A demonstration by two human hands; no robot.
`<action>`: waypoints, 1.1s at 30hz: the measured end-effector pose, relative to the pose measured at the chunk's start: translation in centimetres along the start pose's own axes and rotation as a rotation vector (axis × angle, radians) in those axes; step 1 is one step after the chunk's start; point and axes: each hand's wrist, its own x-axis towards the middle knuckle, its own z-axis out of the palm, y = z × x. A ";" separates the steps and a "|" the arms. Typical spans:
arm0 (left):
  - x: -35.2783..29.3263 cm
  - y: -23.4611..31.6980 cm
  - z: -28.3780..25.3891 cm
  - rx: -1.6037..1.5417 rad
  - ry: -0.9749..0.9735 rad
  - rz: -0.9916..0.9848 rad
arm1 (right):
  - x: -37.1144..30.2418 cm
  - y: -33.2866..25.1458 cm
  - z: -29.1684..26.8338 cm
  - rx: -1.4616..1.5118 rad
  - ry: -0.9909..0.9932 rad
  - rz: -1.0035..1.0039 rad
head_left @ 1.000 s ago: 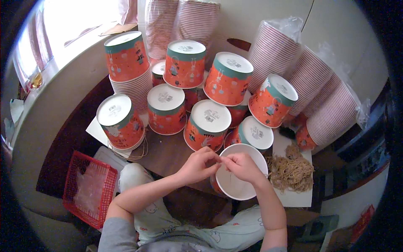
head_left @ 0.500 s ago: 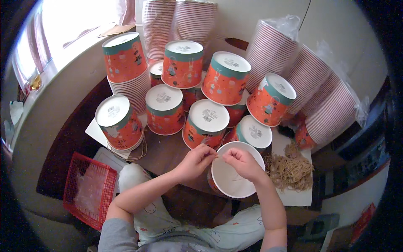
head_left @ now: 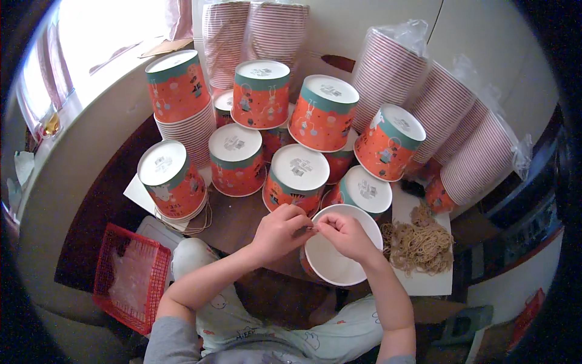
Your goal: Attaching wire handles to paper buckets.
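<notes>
Left hand (head_left: 282, 235) and right hand (head_left: 345, 233) were fingertip to fingertip, pinched together, anything held too small to tell, over the upper-left rim of the mouth-up cup (head_left: 333, 262) lower right of frame centre, the right nearer.

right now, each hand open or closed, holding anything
Left hand: pinched closed; anything in its grip is too small to tell.
Right hand: pinched closed over the open bucket; anything held can't be told.

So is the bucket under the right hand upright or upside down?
Upright: the bucket shows its open rim and white inside beneath the right hand; the neighbouring bucket shows its base.
</notes>
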 end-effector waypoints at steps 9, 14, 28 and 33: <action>0.5 0.1 -1.5 -0.185 -0.142 -0.229 | 0.1 -0.2 -0.1 -0.023 0.039 0.037; 0.7 -0.1 -1.4 -0.424 -0.186 -0.470 | 0.1 0.5 -0.1 0.018 0.077 0.014; 0.5 -0.4 -1.3 -0.256 -0.185 -0.351 | -0.4 -0.1 -0.5 -0.078 -0.040 -0.064; 0.4 -0.4 -1.2 -0.273 -0.187 -0.355 | -0.6 -0.1 -0.7 -0.114 -0.041 -0.042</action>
